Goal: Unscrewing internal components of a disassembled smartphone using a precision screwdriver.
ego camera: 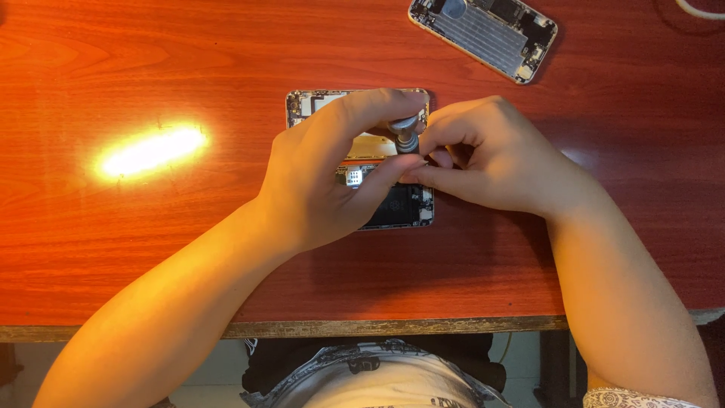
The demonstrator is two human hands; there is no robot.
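Note:
An opened phone body (393, 208) lies flat on the red-brown wooden table (151, 249), its dark battery and small metal parts showing. My left hand (325, 174) rests over the phone and its index finger presses on the cap of a small grey screwdriver (405, 133) that stands upright on the phone. My right hand (491, 155) pinches the screwdriver's shaft from the right with thumb and fingers. Most of the phone's middle is hidden under my hands.
A second opened phone shell (485, 34) lies tilted at the far right of the table. A bright lamp reflection (151, 151) shines on the wood at left. The table's front edge (362, 327) runs just above my lap. A white cable (702, 10) curves at the top right corner.

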